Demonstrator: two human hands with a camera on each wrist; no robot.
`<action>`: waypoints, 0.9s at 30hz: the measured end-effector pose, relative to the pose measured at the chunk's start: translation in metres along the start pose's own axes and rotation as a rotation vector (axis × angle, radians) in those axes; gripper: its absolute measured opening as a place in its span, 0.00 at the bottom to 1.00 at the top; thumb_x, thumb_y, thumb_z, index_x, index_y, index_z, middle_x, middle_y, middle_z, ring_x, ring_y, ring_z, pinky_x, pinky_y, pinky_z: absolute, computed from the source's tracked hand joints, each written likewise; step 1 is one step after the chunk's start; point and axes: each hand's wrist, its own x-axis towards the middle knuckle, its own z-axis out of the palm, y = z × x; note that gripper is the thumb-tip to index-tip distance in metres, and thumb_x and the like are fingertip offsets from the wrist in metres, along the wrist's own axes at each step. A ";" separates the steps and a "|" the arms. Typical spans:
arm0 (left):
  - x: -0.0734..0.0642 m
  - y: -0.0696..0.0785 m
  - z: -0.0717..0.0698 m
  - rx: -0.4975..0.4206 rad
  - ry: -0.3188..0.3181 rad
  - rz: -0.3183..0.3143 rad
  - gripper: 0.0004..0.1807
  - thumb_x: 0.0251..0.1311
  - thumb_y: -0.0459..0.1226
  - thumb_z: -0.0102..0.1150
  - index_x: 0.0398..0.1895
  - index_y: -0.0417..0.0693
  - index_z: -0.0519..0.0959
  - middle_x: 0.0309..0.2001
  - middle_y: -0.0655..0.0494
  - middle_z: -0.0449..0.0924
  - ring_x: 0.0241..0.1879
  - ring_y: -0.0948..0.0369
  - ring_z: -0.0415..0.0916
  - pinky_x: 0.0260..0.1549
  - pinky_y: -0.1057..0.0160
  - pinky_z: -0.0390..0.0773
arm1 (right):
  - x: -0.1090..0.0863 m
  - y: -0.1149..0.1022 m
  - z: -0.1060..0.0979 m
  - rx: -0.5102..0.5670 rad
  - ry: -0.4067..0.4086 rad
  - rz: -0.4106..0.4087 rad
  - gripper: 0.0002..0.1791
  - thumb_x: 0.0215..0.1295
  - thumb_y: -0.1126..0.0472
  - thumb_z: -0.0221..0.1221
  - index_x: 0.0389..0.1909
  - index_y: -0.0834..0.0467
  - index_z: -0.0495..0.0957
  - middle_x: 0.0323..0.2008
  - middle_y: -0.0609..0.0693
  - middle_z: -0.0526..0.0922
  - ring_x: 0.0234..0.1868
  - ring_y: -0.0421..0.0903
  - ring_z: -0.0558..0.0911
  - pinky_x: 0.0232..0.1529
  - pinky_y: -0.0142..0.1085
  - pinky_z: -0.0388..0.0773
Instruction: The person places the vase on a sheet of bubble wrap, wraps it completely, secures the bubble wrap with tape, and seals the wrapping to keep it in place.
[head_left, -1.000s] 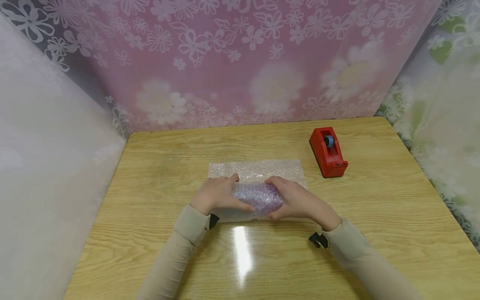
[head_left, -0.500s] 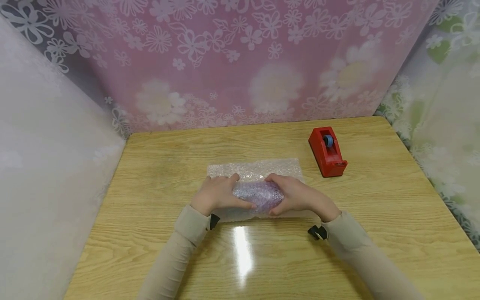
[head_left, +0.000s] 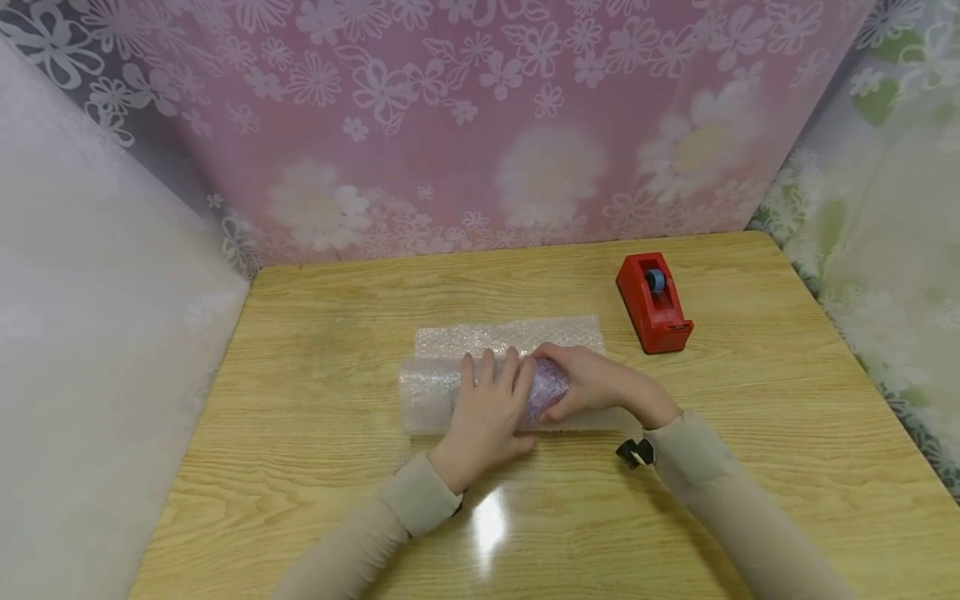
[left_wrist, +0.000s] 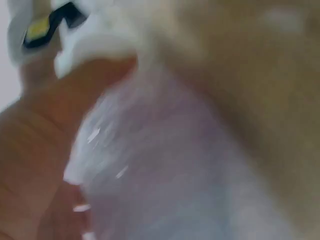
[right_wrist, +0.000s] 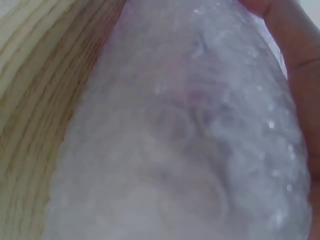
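From the head, the bubble-wrap roll point(head_left: 430, 397) lies on the table point(head_left: 315, 350), seemingly part-wound, a flat stretch point(head_left: 513, 335) left beyond. The left hand point(head_left: 487, 417), fingers straight and spread, rests over it; the right hand point(head_left: 588, 383) grips its right end. Left wrist: wrap, blurred. Right wrist: layered wrap.

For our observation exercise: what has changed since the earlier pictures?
The left hand released its grip on the translucent, rounded bubble-wrap roll and moved rightward, now spread across its top. Unchanged: right hand gripping the roll's right end; the boxy red tape dispenser.
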 end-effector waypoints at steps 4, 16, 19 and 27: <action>-0.002 0.010 0.011 0.073 0.072 -0.025 0.58 0.39 0.67 0.70 0.71 0.47 0.62 0.66 0.43 0.67 0.63 0.41 0.66 0.63 0.35 0.61 | 0.001 0.001 -0.002 0.001 -0.013 -0.004 0.41 0.41 0.52 0.76 0.58 0.59 0.72 0.49 0.52 0.82 0.45 0.46 0.80 0.45 0.42 0.79; 0.003 0.016 0.022 0.065 0.262 -0.057 0.48 0.34 0.55 0.76 0.63 0.50 0.70 0.55 0.46 0.75 0.55 0.44 0.73 0.58 0.39 0.69 | 0.004 0.004 -0.005 0.039 -0.035 -0.006 0.39 0.42 0.52 0.76 0.57 0.59 0.73 0.48 0.51 0.82 0.43 0.45 0.80 0.43 0.40 0.80; 0.004 0.016 0.020 0.072 0.266 -0.058 0.50 0.32 0.57 0.78 0.63 0.50 0.70 0.54 0.46 0.76 0.53 0.45 0.74 0.57 0.40 0.70 | 0.003 0.003 -0.004 0.029 -0.020 -0.004 0.39 0.43 0.51 0.76 0.58 0.60 0.73 0.49 0.51 0.82 0.45 0.45 0.80 0.46 0.42 0.79; 0.004 0.017 0.013 0.115 0.237 -0.066 0.50 0.30 0.59 0.79 0.61 0.53 0.71 0.51 0.49 0.77 0.50 0.48 0.75 0.56 0.45 0.71 | -0.009 -0.009 0.001 -0.139 0.113 0.016 0.48 0.44 0.46 0.76 0.65 0.63 0.70 0.59 0.58 0.77 0.59 0.57 0.77 0.58 0.56 0.73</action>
